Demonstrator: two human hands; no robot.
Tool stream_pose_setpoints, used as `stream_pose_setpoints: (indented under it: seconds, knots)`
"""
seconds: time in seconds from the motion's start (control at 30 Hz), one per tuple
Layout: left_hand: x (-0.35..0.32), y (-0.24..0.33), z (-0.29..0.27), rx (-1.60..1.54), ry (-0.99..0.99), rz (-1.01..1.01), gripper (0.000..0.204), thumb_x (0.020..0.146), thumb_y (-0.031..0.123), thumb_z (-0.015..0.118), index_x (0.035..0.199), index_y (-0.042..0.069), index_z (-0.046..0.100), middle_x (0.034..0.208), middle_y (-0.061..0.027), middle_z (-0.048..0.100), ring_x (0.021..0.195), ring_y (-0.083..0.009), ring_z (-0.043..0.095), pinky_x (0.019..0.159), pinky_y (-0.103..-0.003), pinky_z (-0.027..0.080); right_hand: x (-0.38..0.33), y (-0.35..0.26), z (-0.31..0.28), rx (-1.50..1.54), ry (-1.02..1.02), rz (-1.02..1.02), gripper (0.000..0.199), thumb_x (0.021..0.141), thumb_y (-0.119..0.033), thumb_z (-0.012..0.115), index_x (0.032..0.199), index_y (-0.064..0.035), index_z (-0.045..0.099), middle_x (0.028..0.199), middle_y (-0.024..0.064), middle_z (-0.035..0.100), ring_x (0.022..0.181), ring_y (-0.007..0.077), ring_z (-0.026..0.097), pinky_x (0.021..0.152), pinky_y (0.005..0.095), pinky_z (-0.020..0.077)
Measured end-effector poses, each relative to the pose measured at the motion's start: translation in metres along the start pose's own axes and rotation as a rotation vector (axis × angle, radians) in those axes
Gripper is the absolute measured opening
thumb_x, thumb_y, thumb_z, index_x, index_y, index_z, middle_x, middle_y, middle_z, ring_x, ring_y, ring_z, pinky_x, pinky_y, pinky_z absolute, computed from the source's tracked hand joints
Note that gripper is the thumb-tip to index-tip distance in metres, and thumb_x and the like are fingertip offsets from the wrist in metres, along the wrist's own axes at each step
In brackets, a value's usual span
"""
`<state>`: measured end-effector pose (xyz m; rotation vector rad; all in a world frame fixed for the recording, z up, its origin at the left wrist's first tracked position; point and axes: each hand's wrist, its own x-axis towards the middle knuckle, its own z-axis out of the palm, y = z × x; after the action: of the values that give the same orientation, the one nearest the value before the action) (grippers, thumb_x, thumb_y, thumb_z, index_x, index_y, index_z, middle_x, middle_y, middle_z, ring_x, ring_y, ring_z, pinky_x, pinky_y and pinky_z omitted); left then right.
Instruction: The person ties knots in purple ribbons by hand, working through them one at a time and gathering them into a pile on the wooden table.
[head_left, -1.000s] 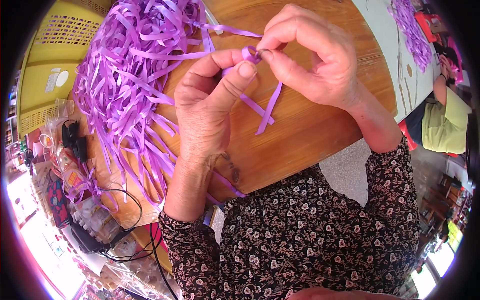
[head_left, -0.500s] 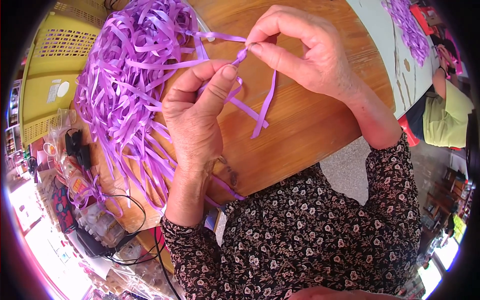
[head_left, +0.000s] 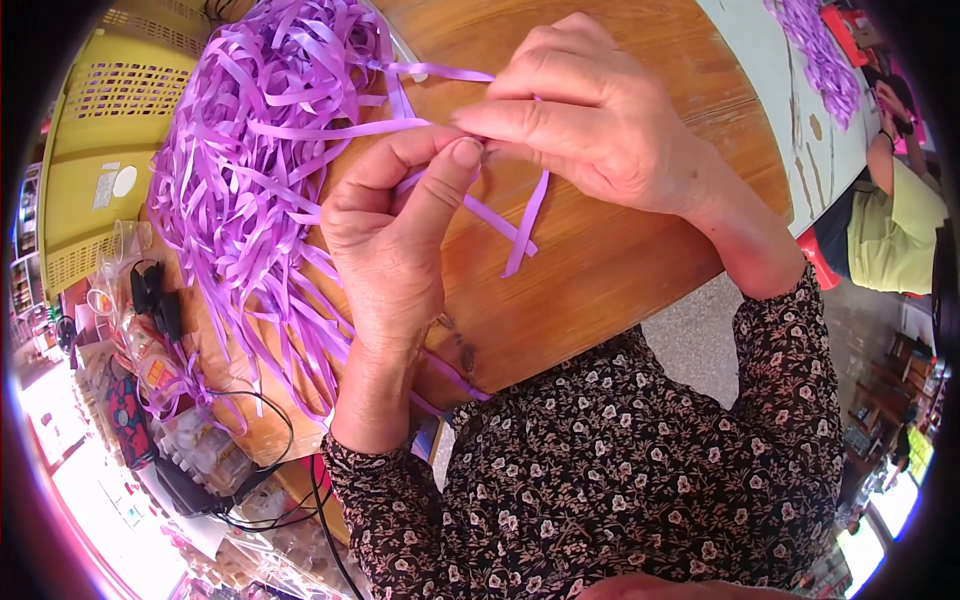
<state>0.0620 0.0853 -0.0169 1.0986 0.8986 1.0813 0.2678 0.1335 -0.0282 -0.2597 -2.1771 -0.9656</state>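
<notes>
Thumb and forefinger of my left hand (head_left: 395,220) pinch a purple ribbon (head_left: 523,230) above the wooden table. My right hand (head_left: 605,125) has its fingers closed on the same spot, fingertips touching those of my left hand. The part of the ribbon between the fingertips is hidden. Loose ribbon ends hang below the hands, over the tabletop. A large heap of purple ribbons (head_left: 265,150) lies to the left of my left hand, and strands run from it toward both hands.
Behind the heap stands a yellow plastic basket (head_left: 125,140). Clear cups, packets and black cables (head_left: 270,405) crowd the left table edge. At the far right, a person in a yellow-green top (head_left: 895,235) is beside a white table (head_left: 800,110) bearing more purple ribbons (head_left: 825,60).
My right hand has moved left and slightly down, its fingers now against my left fingertips. The small knot seen between the hands is now covered.
</notes>
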Motion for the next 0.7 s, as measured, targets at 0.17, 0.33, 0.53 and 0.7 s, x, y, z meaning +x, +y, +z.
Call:
stream_pose_setpoints:
  seconds: [0.17, 0.33, 0.53, 0.7]
  knots:
    - [-0.001, 0.004, -0.011, 0.212, 0.045, 0.092, 0.006, 0.081, -0.003, 0.065, 0.087, -0.002, 0.065, 0.076, 0.0004, 0.062, 0.067, -0.0034, 0.054, 0.060, -0.016, 0.043, 0.036, -0.022, -0.034, 0.642, -0.283, 0.774, 0.017, 0.069, -0.005, 0.061, 0.086, -0.0026, 0.063, 0.080, 0.0034, 0.054, 0.073, 0.0186, 0.052, 0.066, 0.0306, 0.0365]
    - [-0.001, 0.010, -0.005, 0.313, 0.071, 0.124, 0.008, 0.079, -0.005, 0.066, 0.086, -0.002, 0.065, 0.075, 0.0020, 0.061, 0.069, -0.0020, 0.053, 0.061, -0.015, 0.043, 0.001, 0.001, 0.002, 0.351, 0.005, 0.371, 0.016, 0.070, -0.003, 0.061, 0.085, -0.0026, 0.063, 0.078, 0.0044, 0.054, 0.073, 0.0192, 0.052, 0.066, 0.0308, 0.0367]
    - [-0.001, 0.008, -0.012, 0.282, 0.094, 0.175, 0.009, 0.078, -0.006, 0.067, 0.087, -0.002, 0.065, 0.077, 0.0010, 0.062, 0.069, -0.0025, 0.054, 0.063, -0.015, 0.044, 0.020, -0.012, -0.017, 0.544, 0.055, 0.478, 0.015, 0.072, -0.002, 0.064, 0.087, -0.0028, 0.064, 0.081, 0.0052, 0.057, 0.074, 0.0202, 0.054, 0.066, 0.0320, 0.0383]
    - [-0.001, 0.011, -0.010, 0.201, 0.070, 0.062, 0.009, 0.079, -0.004, 0.067, 0.088, -0.002, 0.065, 0.080, -0.0008, 0.063, 0.072, -0.0041, 0.056, 0.066, -0.016, 0.045, 0.027, -0.013, -0.030, 0.824, -0.144, 0.914, 0.016, 0.072, -0.002, 0.065, 0.089, -0.0020, 0.064, 0.083, 0.0067, 0.057, 0.073, 0.0217, 0.055, 0.066, 0.0319, 0.0396]
